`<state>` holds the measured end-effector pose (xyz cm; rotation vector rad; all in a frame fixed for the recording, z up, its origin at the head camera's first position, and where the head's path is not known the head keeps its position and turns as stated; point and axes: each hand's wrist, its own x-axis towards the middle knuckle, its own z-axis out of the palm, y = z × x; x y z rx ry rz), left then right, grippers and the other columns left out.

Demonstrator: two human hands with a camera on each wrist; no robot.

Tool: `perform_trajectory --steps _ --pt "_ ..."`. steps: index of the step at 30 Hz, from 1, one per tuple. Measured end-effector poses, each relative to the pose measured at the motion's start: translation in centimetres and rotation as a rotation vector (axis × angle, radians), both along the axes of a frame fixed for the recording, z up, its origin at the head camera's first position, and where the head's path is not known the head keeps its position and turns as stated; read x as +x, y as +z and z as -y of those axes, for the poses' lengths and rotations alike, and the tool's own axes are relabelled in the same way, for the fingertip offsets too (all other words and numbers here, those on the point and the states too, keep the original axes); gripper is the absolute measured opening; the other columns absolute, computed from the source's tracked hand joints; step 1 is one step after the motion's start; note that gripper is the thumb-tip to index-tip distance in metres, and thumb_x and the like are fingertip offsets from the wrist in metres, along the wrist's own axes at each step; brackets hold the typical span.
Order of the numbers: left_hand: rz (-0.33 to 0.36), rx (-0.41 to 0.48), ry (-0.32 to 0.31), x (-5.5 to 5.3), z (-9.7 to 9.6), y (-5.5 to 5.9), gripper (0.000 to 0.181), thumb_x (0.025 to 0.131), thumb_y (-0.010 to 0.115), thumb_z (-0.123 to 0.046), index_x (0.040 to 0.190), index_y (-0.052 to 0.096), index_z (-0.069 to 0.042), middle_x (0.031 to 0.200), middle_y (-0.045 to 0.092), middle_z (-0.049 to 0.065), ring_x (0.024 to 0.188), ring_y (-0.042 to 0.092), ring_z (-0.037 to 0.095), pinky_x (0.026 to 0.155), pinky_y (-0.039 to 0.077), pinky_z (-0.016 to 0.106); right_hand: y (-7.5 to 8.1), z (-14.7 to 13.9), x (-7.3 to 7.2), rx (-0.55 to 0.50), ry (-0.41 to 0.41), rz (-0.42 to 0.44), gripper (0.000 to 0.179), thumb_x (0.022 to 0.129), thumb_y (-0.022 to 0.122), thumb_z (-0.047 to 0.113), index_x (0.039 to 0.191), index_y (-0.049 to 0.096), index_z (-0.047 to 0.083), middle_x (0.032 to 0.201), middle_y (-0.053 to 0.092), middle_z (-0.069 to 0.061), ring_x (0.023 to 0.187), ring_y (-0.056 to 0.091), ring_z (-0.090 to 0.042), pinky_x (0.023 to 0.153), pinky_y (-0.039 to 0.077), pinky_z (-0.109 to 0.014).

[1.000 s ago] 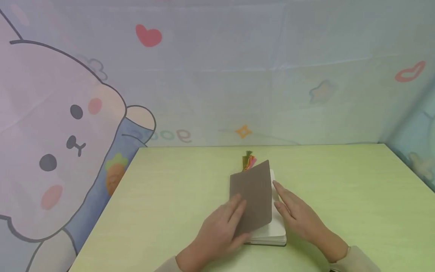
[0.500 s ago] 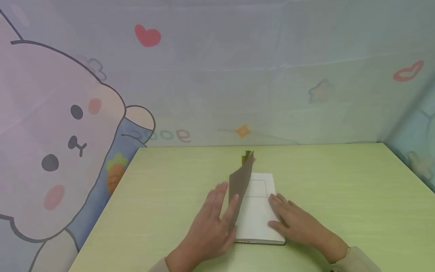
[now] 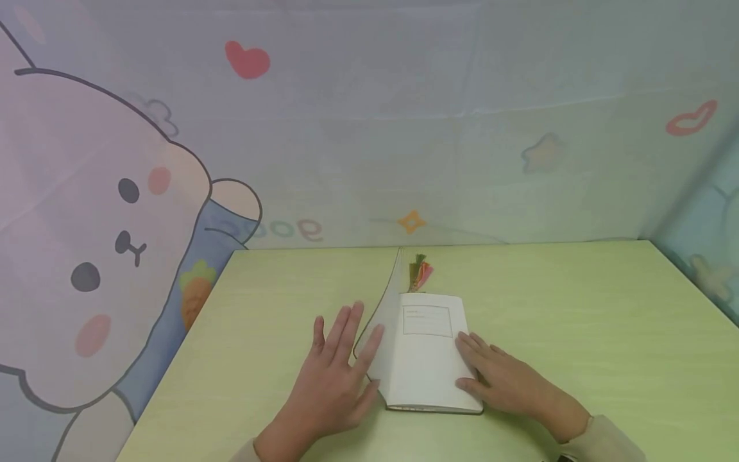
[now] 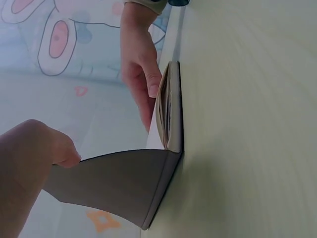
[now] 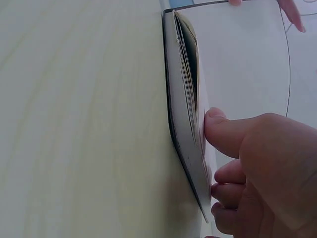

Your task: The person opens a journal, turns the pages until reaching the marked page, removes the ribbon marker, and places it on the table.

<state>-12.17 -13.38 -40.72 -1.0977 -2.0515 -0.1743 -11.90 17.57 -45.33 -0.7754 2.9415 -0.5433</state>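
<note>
A notebook lies on the table, its first white page showing a printed box near the top. Its grey-brown front cover stands raised at the left, with the pale inner side facing the page. My left hand is at the cover's outer edge, fingers straight and spread, thumb and index finger overlapping the inner side. On the right edge of the page rests my right hand, its thumb lying on the paper. Green, orange and pink tassels stick out beyond the notebook's top.
The pale yellow-green table extends around the notebook. Behind it hangs a cloth backdrop printed with a cartoon animal, hearts and stars. Some loose pages bulge slightly at the notebook's edge.
The front cover has swung leftward from lying over the page to standing up on the left. My left hand moved left with it; my right hand came down onto the page edge.
</note>
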Motion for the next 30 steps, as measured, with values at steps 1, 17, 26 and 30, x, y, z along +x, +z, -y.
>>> perform_trajectory --steps 1,17,26,30 --pt "-0.008 0.002 0.006 0.0 0.1 0.0 0.061 0.085 0.039 -0.028 0.139 0.037 -0.001 0.142 0.025 0.033 0.130 0.026 0.047 0.103 0.003 0.065 0.0 0.0 0.0 -0.001 0.003 0.000 0.073 0.094 0.043 0.051 0.143 0.031 -0.001 0.148 0.028 -0.017 0.135 0.025 -0.035 0.104 0.028 -0.052" --pt "0.204 -0.234 0.302 0.5 1.9 -0.3 0.063 0.078 0.047 -0.037 0.132 0.051 -0.006 0.150 0.023 0.018 0.139 0.006 0.037 0.100 -0.001 0.068 0.1 0.0 0.1 0.007 0.000 0.009 0.072 0.094 0.041 0.053 0.143 0.033 0.000 0.149 0.027 -0.015 0.136 0.025 -0.032 0.105 0.028 -0.048" --pt "0.450 -0.278 0.336 0.1 2.6 -1.7 0.075 0.094 0.037 -0.054 0.131 0.043 0.012 0.146 0.027 0.024 0.138 0.019 0.034 0.110 0.017 0.047 0.0 -0.1 0.2 0.028 0.039 -0.032 0.081 0.089 0.045 0.059 0.142 0.032 -0.001 0.148 0.029 -0.016 0.134 0.028 -0.033 0.104 0.030 -0.049" --pt "0.498 -0.243 0.316 -0.2 2.8 -2.4 0.082 0.092 0.034 -0.060 0.136 0.036 0.009 0.147 0.025 0.025 0.137 0.020 0.036 0.108 0.021 0.047 -0.2 -0.4 0.1 0.033 0.067 -0.050 0.085 0.087 0.047 0.061 0.143 0.030 -0.001 0.148 0.029 -0.017 0.133 0.030 -0.034 0.103 0.031 -0.049"
